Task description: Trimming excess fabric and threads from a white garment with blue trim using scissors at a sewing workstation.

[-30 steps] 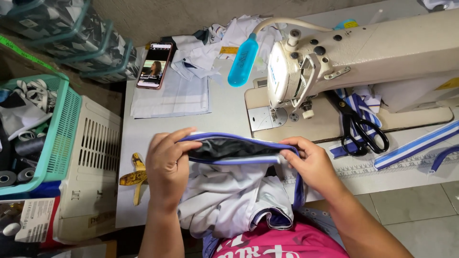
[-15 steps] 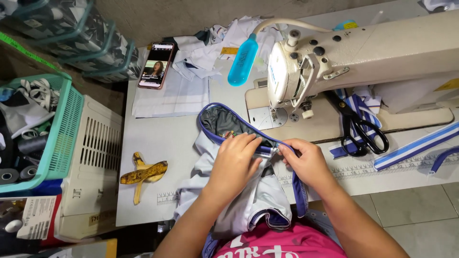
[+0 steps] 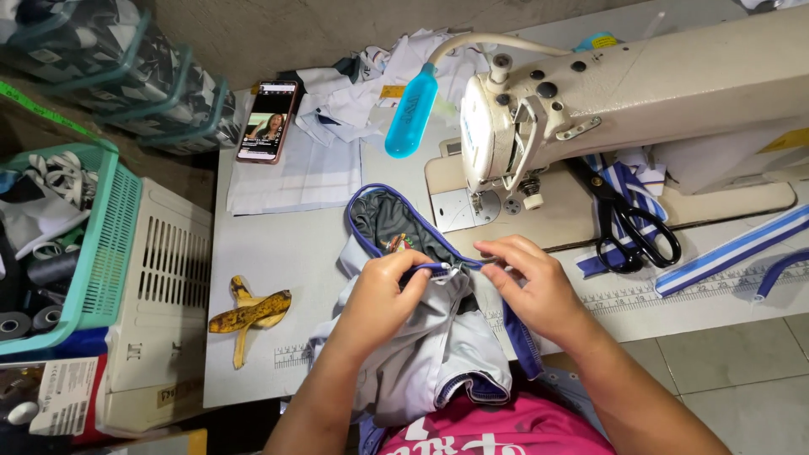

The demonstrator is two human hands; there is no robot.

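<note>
While both hands (image 3: 472, 286) pinch closer, garment (image 3: 421, 337) collar loop unchanged

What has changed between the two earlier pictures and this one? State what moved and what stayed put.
The left hand moved right, from the garment's left edge to meet the right hand. Both now pinch the blue trim close together. The grey garment has opened into a loop lying toward the sewing machine. The banana peel, phone and scissors stayed where they were.
</note>
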